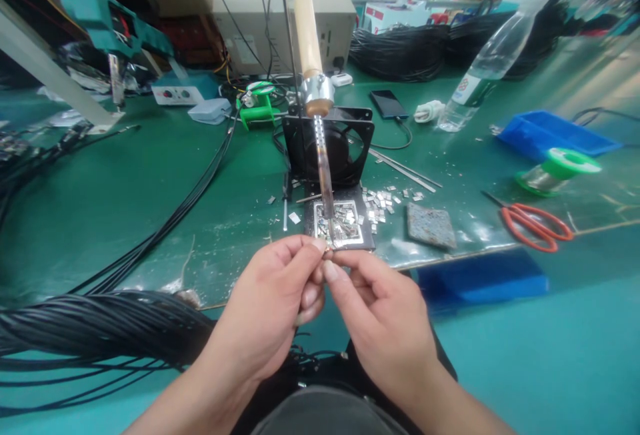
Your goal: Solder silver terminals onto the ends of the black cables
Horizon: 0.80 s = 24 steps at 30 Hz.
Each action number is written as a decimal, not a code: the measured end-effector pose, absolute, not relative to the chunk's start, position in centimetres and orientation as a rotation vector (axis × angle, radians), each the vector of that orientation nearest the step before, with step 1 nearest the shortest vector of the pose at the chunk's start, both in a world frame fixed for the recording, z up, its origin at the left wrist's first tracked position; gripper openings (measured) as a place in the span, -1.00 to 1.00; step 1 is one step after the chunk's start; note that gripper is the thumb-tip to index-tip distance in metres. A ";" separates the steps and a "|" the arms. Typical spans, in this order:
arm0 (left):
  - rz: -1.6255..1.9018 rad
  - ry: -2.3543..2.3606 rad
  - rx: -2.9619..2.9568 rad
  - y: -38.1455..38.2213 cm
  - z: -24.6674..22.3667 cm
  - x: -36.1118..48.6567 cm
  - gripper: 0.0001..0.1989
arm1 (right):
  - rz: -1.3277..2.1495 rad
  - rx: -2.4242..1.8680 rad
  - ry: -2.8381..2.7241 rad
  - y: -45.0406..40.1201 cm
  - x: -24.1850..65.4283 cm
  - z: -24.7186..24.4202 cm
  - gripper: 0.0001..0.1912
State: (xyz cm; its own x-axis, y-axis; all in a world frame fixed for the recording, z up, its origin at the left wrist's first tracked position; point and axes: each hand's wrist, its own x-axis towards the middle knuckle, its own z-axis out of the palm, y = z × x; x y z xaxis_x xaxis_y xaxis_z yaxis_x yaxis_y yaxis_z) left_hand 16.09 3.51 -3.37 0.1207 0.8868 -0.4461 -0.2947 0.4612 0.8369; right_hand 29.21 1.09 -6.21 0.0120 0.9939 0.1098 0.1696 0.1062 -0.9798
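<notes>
My left hand is closed in a pinch, with a tiny copper-coloured part showing at its fingertips. Against it, my right hand is also closed, thumb and forefinger together; whatever lies between them is too small to make out. Just above the fingertips, a soldering iron with a wooden handle points down, fixed in a metal clamp. Beneath its tip, a white-rimmed square tray holds several small metal pieces. Behind the iron stands a black fan.
Black cables bundle along the left front edge. Loose metal plates and a grey sponge lie right of the tray. Farther right are red-handled scissors, a solder spool, a blue bin and a plastic bottle.
</notes>
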 end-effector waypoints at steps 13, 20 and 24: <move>0.852 1.100 0.645 2.5 -3.6 15.7 -0.64 | 0.839 -1.526 -1.332 0.4 32.7 -5.5 -0.81; 0.832 1.059 0.633 2.5 -4.2 15.7 -0.63 | 0.861 -1.541 -1.393 0.5 33.0 -5.4 -0.78; 0.783 1.029 0.603 2.4 -4.2 15.3 -0.61 | 0.732 -1.602 -1.422 0.6 33.8 -5.0 -0.72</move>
